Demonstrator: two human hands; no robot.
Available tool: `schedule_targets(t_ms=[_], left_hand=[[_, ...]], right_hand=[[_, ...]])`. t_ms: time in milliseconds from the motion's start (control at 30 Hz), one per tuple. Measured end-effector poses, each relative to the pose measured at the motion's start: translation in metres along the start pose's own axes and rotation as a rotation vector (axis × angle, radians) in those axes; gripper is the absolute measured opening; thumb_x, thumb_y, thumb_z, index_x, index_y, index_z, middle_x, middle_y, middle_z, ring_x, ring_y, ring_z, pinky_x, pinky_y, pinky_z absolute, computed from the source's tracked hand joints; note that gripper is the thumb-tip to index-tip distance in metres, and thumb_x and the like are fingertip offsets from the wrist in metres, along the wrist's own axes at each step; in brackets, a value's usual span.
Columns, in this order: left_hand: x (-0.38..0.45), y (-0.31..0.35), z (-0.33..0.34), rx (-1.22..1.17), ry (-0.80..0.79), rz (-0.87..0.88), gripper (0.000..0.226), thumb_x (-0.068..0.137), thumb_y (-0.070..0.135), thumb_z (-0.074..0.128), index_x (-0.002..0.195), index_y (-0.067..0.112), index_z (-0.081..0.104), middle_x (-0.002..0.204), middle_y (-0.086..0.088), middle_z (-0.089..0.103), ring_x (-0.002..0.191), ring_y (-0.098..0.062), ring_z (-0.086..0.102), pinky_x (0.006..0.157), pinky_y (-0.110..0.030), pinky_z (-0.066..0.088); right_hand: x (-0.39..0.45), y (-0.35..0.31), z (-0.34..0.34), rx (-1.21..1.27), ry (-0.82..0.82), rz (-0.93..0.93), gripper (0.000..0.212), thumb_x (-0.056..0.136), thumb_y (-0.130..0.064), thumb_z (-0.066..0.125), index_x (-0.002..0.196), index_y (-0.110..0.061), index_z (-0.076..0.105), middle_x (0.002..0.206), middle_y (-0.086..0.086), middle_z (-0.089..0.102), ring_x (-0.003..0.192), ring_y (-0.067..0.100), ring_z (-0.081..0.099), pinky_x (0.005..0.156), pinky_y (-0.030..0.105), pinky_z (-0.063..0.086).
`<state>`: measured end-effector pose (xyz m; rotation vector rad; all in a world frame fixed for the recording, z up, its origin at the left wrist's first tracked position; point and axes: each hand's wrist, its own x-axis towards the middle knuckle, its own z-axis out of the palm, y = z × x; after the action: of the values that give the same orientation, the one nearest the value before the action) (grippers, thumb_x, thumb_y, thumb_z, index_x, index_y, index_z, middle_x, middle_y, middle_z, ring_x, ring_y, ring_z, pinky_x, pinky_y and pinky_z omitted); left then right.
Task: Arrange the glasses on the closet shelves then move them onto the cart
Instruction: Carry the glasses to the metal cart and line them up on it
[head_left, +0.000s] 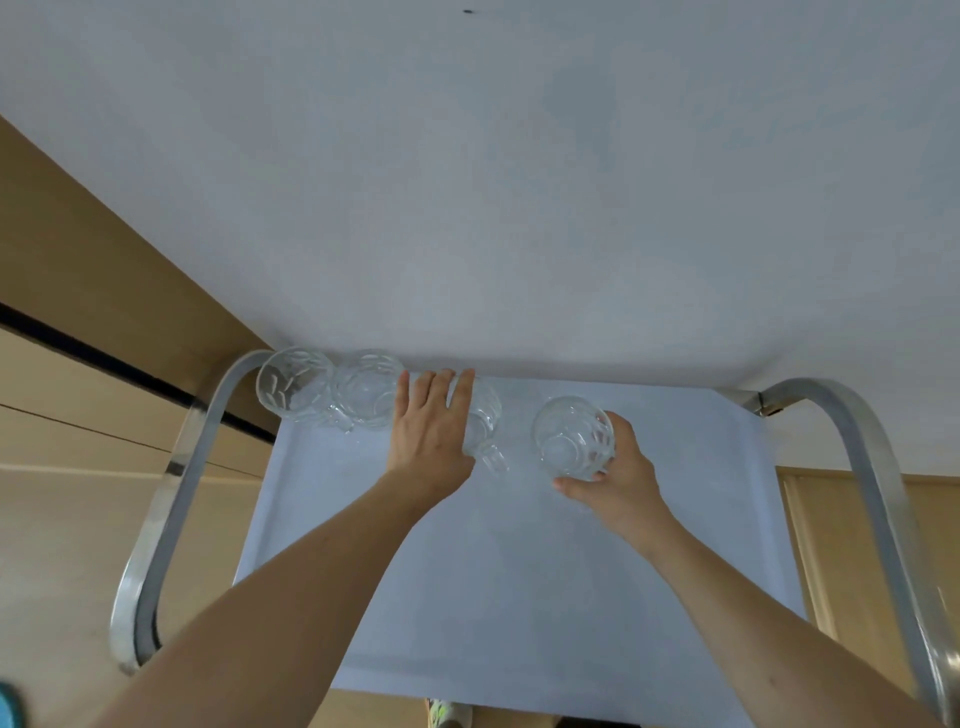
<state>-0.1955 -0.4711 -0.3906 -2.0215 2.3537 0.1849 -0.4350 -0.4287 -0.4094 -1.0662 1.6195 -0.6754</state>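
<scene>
Overhead, the head view looks down on a cart with a pale blue top tray and curved metal side rails. The far edge of the tray sits against a white wall. Tan panels run along the left side.

Four clear glass mugs stand in a row near the far edge of the tray:
1. Mug 1 sits at the far left corner, just beside the left rail.
2. Mug 2 sits touching or nearly touching mug 1; which cannot be told.
3. Mug 3 sits right of mug 2, its handle pointing toward the camera.
4. Mug 4 sits right of mug 3, apart from it.

Left hand: the grip is apart, fingers straight and extended, lying against the left side of mug 3. The hand covers part of that mug.

Right hand: the grip is clamped on mug 4, fingers curled around its right side and the thumb on its near side. Whether mug 4 rests on the tray or is held just above it cannot be told.

A shoe shows below the near edge of the tray.
</scene>
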Motion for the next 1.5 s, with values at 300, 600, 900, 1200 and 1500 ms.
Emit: schedule_targets(t_ms=[300, 600, 900, 1200, 1500], left_hand=[[0.018, -0.012, 0.002, 0.009, 0.016, -0.060, 0.109, 0.075, 0.041, 0.076, 0.161, 0.018, 0.013, 0.155, -0.007, 0.031, 0.147, -0.027, 0.022, 0.126, -0.047, -0.005], [0.015, -0.017, 0.002, 0.007, 0.005, -0.077, 0.111, 0.077, 0.046, 0.076, 0.161, 0.021, 0.009, 0.158, -0.004, 0.027, 0.149, -0.028, 0.018, 0.126, -0.048, -0.001], [0.017, -0.020, -0.001, 0.000, -0.032, -0.120, 0.114, 0.080, 0.047, 0.077, 0.162, 0.023, 0.001, 0.164, -0.002, 0.017, 0.154, -0.031, 0.005, 0.126, -0.049, -0.003], [0.020, -0.014, -0.002, 0.015, -0.073, -0.168, 0.117, 0.082, 0.047, 0.076, 0.161, 0.025, -0.007, 0.168, -0.002, 0.005, 0.156, -0.032, -0.004, 0.126, -0.050, -0.002], [0.010, -0.016, -0.025, -0.090, -0.150, -0.164, 0.113, 0.085, 0.048, 0.075, 0.162, 0.026, -0.004, 0.170, 0.000, -0.005, 0.156, -0.025, -0.012, 0.127, -0.045, -0.002]], right_hand=[[0.028, -0.014, 0.010, 0.007, -0.087, -0.024, 0.091, 0.050, -0.032, 0.090, 0.127, -0.053, 0.045, 0.119, -0.019, 0.062, 0.112, 0.013, 0.063, 0.100, 0.044, 0.053], [0.044, -0.026, 0.026, 0.040, -0.144, -0.059, 0.098, 0.047, -0.031, 0.092, 0.133, -0.046, 0.047, 0.122, -0.017, 0.062, 0.112, 0.013, 0.064, 0.099, 0.045, 0.054], [0.054, -0.028, 0.033, -0.011, -0.158, -0.068, 0.098, 0.052, -0.026, 0.093, 0.135, -0.045, 0.044, 0.125, -0.015, 0.060, 0.114, 0.014, 0.062, 0.100, 0.043, 0.054], [0.057, -0.026, 0.035, -0.054, -0.128, -0.114, 0.097, 0.059, -0.019, 0.096, 0.139, -0.040, 0.043, 0.122, -0.013, 0.061, 0.110, 0.014, 0.063, 0.096, 0.039, 0.054], [0.047, -0.038, 0.032, -0.147, -0.190, -0.098, 0.108, 0.062, -0.022, 0.095, 0.148, -0.036, 0.030, 0.129, -0.009, 0.058, 0.116, 0.017, 0.058, 0.088, 0.029, 0.047]])
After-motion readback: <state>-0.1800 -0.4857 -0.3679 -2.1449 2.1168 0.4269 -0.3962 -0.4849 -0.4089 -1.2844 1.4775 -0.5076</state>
